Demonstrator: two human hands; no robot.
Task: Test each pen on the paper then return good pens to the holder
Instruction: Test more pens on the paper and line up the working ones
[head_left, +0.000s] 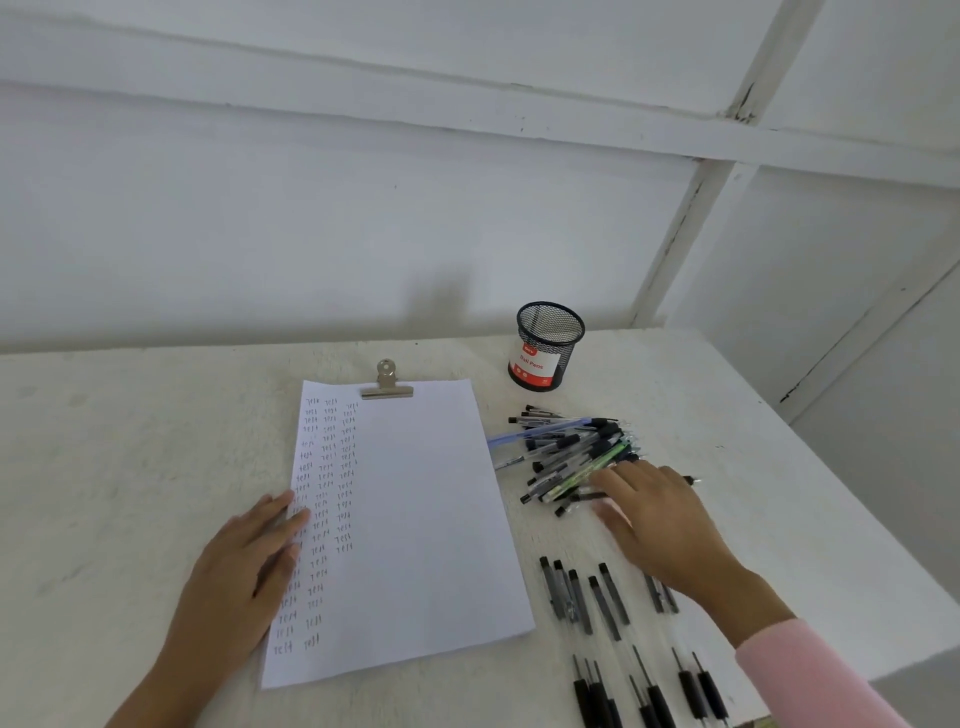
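At the left of the desk (130, 441) the left hand (244, 566) lies flat, palm down, its fingers (283, 512) straight and close together; their tips press on the left edge of the paper (426, 519) and they hold nothing. The paper is one white sheet lying in the middle of the desk, with three columns of small handwritten test marks running down its left part, the rest bare. One metal clip (387, 384) bites its top edge. Right of the clip, towards the back of the desk, stands one black mesh holder (548, 345), upright, with a red and white label reading "Ball Pens". In front of the holder and just beside the paper's right edge lies one loose pile of pens (571, 452), too many and too tangled to count, mostly clear barrels with dark caps, with a blue one and a green one among them. Nearer the person, two rough rows of laid-out pens (582, 597) lie side by side: five show plainly in the farther row, two more sit half hidden under the wrist, and about seven in the nearer row are cut by the frame's bottom edge. The right hand (660, 514) reaches over the near side of the pile, fingers stretched forward onto the pens; they are blurred, and whether they pinch a pen cannot be told. A pink sleeve (810, 675) covers the forearm.
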